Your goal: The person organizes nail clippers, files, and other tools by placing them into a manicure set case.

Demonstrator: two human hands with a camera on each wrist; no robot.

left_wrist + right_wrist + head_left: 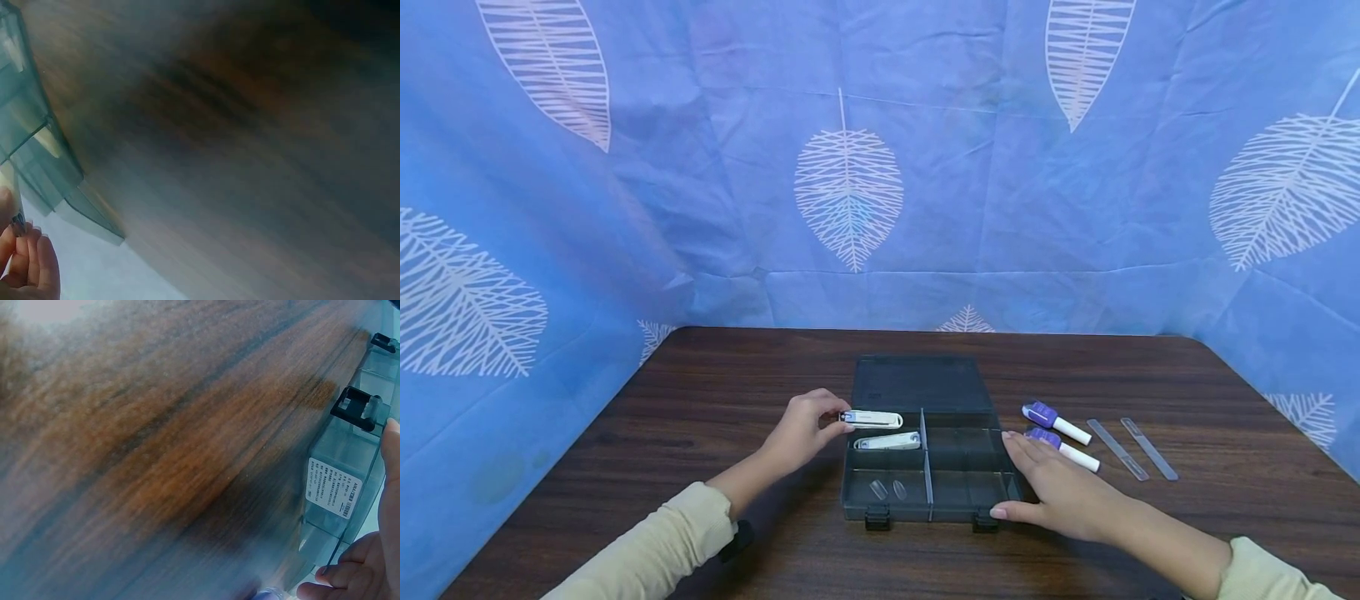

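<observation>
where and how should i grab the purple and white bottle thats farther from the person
Probably by the white cap, coming from above and pinching across its narrow width. The bottle lies on its side, and its long, slim cap points away from the box; the other bottle lies close on the near side.

Left hand pinching, thumb just below index finger in head view; left forearm slants back behind the fingers. Right hand back up, fingers close together, thumb spread apart from them; right forearm behind the fingers.
</observation>
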